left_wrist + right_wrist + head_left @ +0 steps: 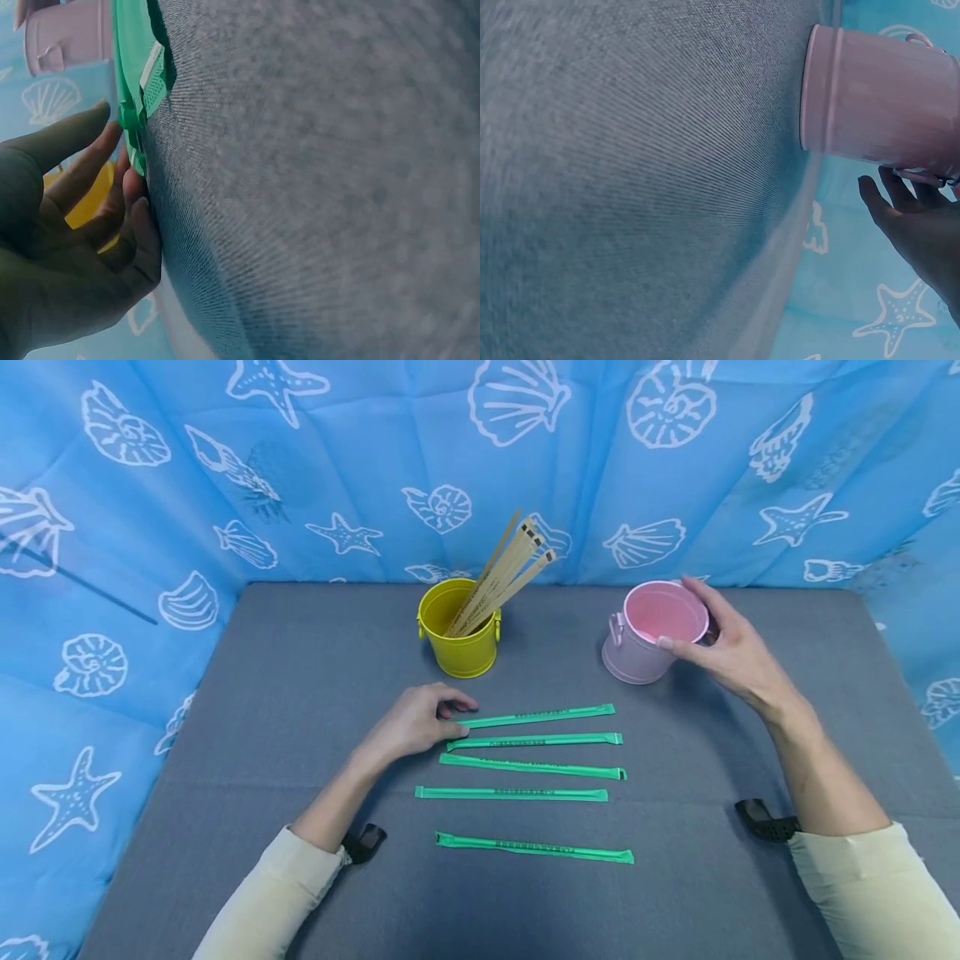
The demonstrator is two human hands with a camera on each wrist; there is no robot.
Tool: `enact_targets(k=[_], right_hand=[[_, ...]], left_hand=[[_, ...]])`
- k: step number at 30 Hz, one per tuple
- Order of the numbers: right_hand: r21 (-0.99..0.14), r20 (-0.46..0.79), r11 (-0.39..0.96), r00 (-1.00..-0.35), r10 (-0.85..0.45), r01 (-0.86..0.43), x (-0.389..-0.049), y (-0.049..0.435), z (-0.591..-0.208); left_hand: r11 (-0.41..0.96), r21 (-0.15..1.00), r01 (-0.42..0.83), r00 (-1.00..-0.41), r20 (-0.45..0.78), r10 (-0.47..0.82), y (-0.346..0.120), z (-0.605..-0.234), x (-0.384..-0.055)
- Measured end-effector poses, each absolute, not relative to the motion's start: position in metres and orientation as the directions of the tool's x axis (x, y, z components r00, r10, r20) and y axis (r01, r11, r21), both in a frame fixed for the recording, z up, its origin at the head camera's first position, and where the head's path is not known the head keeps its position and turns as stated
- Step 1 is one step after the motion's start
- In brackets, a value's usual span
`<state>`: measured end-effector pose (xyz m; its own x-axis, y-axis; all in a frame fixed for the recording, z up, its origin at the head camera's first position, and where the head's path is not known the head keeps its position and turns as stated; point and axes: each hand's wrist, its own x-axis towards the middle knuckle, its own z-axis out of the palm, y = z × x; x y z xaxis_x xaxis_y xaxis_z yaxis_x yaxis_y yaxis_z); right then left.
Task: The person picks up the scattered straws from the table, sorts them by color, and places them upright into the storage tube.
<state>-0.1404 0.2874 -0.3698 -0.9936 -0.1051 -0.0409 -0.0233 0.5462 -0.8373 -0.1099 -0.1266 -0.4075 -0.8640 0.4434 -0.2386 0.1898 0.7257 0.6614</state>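
Note:
My right hand (731,652) holds the pink bucket (637,660) by its right side, thumb at the front rim and a finger reaching the back rim. In the right wrist view, fingers (892,196) bend beside the bucket's handle, and the bucket (885,97) stands on the table. My left hand (408,722) is at the left end of the farthest long, slim green packet (551,716). Its thumb and fingers lie around that end, thumb and forefinger apart, in the left wrist view (82,217). Several similar green packets, such as the nearest one (532,847), lie in rows nearer me.
Behind my left hand stands a yellow bucket (467,656) holding several long beige sticks (498,581) that lean right. All of this is on a grey cloth-covered table (315,643). A blue curtain (375,460) with shell and starfish prints hangs along the far edge.

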Motion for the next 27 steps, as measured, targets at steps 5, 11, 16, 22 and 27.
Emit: enact_targets(k=[5,11,16,22,27], right_hand=[[-0.849,-0.062,0.528,-0.994,-0.094,0.003,-0.1425,0.287,-0.374],[-0.848,-0.037,0.53,-0.996,-0.085,-0.014,-0.1436,0.2845,-0.3783],[-0.867,-0.064,0.498,-0.993,-0.099,0.006,-0.1422,0.2812,-0.3794],[-0.877,-0.066,0.479,-0.994,-0.087,0.016,-0.1396,0.282,-0.3792],[-0.878,-0.049,0.479,-0.995,-0.081,0.004,-0.1402,0.2825,-0.3801]], left_hand=[[0.757,0.629,0.178,-0.864,-0.269,0.426,-0.1225,-0.4112,-0.1116],[0.78,0.596,0.193,-0.882,-0.242,0.404,-0.1225,-0.4126,-0.1096],[0.785,0.586,0.2,-0.89,-0.227,0.396,-0.1245,-0.4135,-0.1085],[0.778,0.586,0.227,-0.881,-0.217,0.421,-0.1225,-0.4116,-0.1096],[0.756,0.626,0.192,-0.878,-0.234,0.417,-0.1235,-0.4108,-0.1095]])
